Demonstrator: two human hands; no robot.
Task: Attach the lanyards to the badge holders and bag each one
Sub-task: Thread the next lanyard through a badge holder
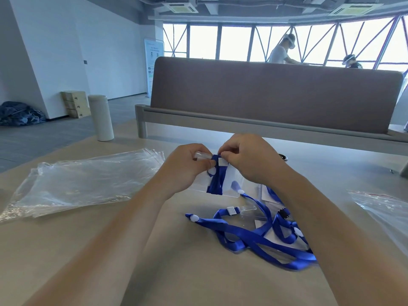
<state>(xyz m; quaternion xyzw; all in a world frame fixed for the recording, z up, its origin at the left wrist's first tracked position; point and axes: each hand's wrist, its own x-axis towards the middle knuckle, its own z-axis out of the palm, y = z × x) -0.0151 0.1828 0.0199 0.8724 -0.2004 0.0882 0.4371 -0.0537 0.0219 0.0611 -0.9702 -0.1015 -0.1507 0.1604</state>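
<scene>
a clear badge holder hangs upright above the table, a folded blue lanyard at its top; more blue lanyards lie tangled right, clear bags stacked left.

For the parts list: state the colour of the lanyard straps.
Blue, clearest in the head view: the lanyard straps beside the right hand.

Two bare forearms run up from the bottom edge of the view, one on each side, and narrow toward the wrists. No sleeve, cuff or glove covers either arm as far down as the picture shows. The left hand is bare, with no ring, watch or band at the wrist. The right hand is likewise bare, its knuckles and the back of the hand uncovered. The fingernails that show are short and plain. No marks, plasters or jewellery can be made out on either arm.
</scene>
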